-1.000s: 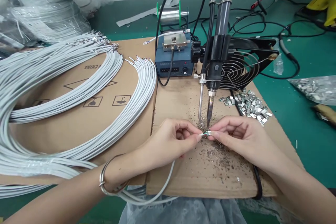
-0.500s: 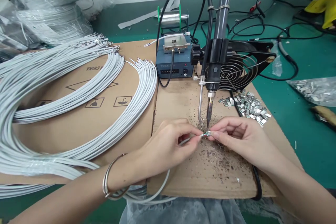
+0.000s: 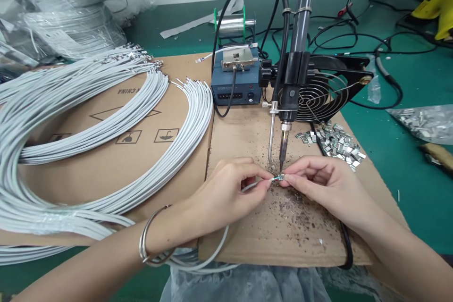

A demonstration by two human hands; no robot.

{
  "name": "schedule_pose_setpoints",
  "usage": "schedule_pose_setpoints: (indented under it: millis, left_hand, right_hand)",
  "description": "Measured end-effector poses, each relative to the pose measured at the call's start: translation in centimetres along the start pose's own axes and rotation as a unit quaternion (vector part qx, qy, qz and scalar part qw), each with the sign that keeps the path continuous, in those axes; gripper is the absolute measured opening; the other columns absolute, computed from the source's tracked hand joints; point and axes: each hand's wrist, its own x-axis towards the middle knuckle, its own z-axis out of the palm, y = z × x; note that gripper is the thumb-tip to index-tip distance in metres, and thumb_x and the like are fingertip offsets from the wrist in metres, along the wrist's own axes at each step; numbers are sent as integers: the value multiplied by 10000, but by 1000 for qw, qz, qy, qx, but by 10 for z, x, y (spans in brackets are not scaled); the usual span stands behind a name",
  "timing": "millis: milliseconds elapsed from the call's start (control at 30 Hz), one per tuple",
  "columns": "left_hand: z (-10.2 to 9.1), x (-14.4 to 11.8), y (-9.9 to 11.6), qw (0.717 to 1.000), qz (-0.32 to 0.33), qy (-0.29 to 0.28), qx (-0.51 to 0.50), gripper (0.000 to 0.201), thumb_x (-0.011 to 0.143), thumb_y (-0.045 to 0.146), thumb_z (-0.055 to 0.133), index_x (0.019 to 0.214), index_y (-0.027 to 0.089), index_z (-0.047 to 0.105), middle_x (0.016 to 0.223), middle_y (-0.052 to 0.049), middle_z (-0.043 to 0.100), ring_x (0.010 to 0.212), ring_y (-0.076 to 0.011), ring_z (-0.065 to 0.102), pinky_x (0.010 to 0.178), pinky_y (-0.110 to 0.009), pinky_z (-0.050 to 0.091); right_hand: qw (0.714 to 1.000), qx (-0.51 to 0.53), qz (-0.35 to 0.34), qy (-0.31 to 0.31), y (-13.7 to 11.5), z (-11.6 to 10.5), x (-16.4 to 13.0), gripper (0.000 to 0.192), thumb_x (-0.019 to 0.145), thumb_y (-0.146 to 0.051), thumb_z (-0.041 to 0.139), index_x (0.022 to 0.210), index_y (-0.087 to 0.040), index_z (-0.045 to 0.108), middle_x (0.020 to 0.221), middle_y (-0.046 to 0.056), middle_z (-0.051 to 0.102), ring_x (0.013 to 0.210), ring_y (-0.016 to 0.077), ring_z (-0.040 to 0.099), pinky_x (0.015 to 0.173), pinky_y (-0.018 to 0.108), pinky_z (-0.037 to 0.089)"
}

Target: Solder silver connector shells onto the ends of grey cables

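Note:
My left hand [image 3: 237,188] pinches a white cable [image 3: 250,186] close to its stripped end, where thin coloured wires show. Between thumb and forefinger, my right hand [image 3: 318,181] grips a small metal USB connector [image 3: 281,177] that meets those wires. Right above the joint is the tip of a soldering iron [image 3: 283,148], clamped upright in a stand. A thin metal solder feed tube [image 3: 271,139] curves down beside the iron. Whether the tip touches the wires I cannot tell.
Bundles of white cables [image 3: 191,151] lie on cardboard at left. A blue solder feeder [image 3: 235,85] carries a solder spool [image 3: 230,23] behind it. A fan [image 3: 318,94] stands behind the iron, near a pile of connectors [image 3: 341,146]. Solder specks dot the cardboard [image 3: 247,245].
Both hands keep the same grip at the iron tip, with barely any movement. The whole view has shifted very slightly.

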Motion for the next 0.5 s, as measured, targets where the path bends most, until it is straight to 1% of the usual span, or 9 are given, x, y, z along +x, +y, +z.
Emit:
schedule_pose_setpoints:
  millis: [167, 267, 500]
  left_hand:
    - [0, 0, 0, 1000, 1, 1, -12, 215, 830, 181, 506, 944, 185, 689, 693, 4, 572, 618, -100, 493, 599, -222, 370]
    - [0, 0, 1, 1000, 4, 4, -19, 215, 830, 180, 509, 943, 184, 692, 672, 10, 557, 604, -93, 484, 592, -215, 368]
    - [1, -1, 1, 999, -1, 4, -33, 189, 823, 189, 521, 895, 159, 693, 669, 8, 560, 600, -87, 482, 574, -207, 364]
  right_hand:
    - [1000, 2, -1, -5, -1, -1, -1, 77, 647, -217, 738, 705, -195, 692, 676, 32, 733, 620, 136, 666, 543, 180, 499]
    - [1000, 9, 5, -13, -1, -2, -1, 55, 677, -226, 728, 715, -200, 698, 687, 24, 736, 638, 118, 667, 559, 151, 495]
    - [999, 30, 3, -20, 0, -3, -3, 23, 740, -236, 696, 733, -216, 705, 699, 6, 740, 649, 94, 669, 568, 114, 490]
